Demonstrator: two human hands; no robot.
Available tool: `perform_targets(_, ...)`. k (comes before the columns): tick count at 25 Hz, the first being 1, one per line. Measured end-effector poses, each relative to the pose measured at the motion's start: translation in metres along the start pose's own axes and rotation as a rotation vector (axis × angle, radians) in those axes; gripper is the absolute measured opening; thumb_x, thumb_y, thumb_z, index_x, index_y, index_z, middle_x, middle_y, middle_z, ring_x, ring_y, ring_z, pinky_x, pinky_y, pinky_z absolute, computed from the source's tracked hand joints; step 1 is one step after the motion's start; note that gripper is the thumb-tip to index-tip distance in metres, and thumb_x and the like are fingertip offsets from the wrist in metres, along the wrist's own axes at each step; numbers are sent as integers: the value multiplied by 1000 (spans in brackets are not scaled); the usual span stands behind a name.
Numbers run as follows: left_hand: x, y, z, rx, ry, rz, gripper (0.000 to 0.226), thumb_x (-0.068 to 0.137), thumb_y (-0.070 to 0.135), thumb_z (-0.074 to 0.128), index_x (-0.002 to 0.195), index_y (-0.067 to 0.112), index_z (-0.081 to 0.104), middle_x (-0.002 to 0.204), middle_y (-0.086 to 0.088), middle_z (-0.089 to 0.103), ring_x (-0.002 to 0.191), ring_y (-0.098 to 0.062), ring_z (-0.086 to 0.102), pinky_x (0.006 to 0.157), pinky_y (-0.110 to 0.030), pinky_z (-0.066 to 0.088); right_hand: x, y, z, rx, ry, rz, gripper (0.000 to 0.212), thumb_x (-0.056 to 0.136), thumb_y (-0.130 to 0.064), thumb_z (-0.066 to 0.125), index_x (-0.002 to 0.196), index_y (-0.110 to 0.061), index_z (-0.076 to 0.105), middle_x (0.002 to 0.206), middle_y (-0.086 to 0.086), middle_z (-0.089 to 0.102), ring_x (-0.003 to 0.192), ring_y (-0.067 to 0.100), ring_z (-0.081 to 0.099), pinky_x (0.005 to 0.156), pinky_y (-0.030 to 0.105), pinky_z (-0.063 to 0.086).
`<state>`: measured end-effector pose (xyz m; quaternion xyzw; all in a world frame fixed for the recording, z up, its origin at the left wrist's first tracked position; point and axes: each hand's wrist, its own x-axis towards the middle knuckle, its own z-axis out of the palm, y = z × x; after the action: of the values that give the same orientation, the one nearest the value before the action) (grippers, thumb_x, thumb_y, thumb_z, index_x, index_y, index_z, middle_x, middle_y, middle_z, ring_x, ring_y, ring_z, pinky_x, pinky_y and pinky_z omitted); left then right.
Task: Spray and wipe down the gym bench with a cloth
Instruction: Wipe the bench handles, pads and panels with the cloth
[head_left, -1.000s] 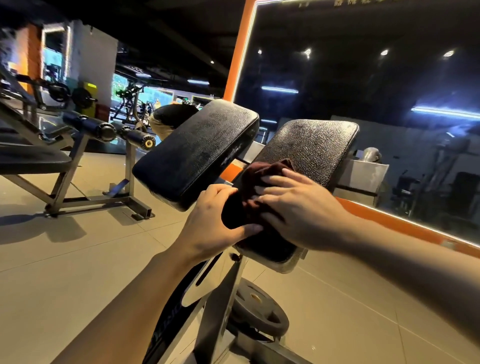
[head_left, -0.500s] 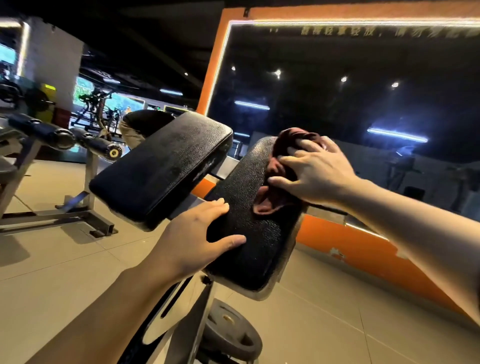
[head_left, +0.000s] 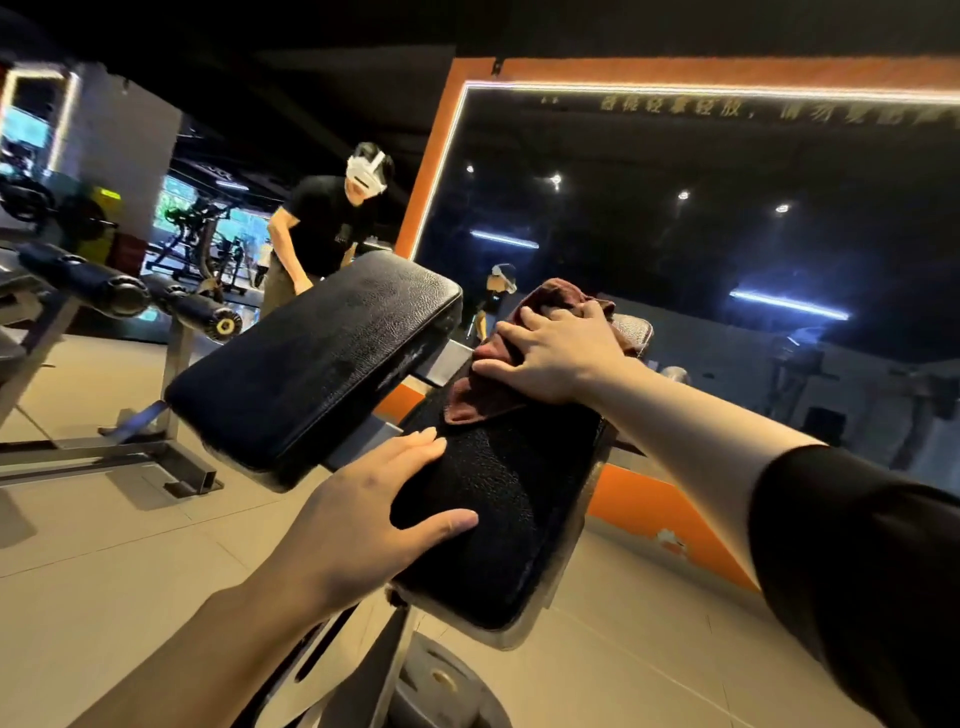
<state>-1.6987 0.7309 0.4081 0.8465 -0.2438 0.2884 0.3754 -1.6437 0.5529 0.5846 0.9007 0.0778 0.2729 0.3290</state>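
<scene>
Head view: two black padded cushions side by side at frame centre, the left pad (head_left: 317, 364) tilted up toward the upper left, the right pad (head_left: 498, 525) running from lower centre up to the right, a narrow gap between them. Open tiled floor (head_left: 104, 545) at lower left and lower right; orange-framed mirror wall (head_left: 701, 234) close behind the pads at right; another bench frame with roller pads (head_left: 124, 296) at left, well apart. A person in a black shirt with a white headset (head_left: 332, 223) bent over just beyond the left pad's far edge. A weight plate (head_left: 441, 680) on the stand at bottom centre. Left hand (head_left: 358, 525) relaxed, fingers straight, laid over the near left edge of the right pad, thumb stretched across its top. Right hand (head_left: 561, 353) spread flat, fingers extended, pressing a dark red cloth (head_left: 488, 400) against the far upper end of the right pad. Cloth bunched under the right hand's palm and fingers, a loose corner trailing toward frame centre, well apart from the left hand.
</scene>
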Motion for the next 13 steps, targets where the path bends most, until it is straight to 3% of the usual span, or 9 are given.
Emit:
perform_targets(5,1,1,-2,-19,-17,-2,110,50,101,22,143,44,35,144,33,30,128,13,27,108,-22,28,-24,15,3,7,22,77,82,82,-83,10,151,-39,19,160,3,20,148,27,13,110,62,-12)
perform_targets(7,0,1,-1,-24,-17,-4,112,48,102,20,143,43,35,144,32,30,128,13,27,108,-21,28,-28,15,4,48,17,104,80,85,-81,14,151,-36,21,159,7,24,147,29,14,116,59,-4)
perform_targets(9,0,1,0,-13,-20,2,114,47,103,16,143,44,34,146,31,29,126,15,24,108,-19,25,-25,13,3,111,66,114,68,92,-70,23,146,-32,36,153,9,35,143,29,24,117,52,8)
perform_targets(11,0,3,0,3,-28,3,115,47,102,15,144,43,31,147,30,27,127,15,21,108,-18,21,-15,0,-1,178,149,28,42,96,-48,34,123,-26,59,137,7,54,130,26,43,111,43,22)
perform_targets(13,-1,5,0,10,-39,-6,109,51,97,22,145,42,30,147,29,27,129,13,21,108,-18,21,-4,-27,-5,232,176,-119,27,95,-31,41,101,-21,65,122,5,64,117,25,54,100,35,34)
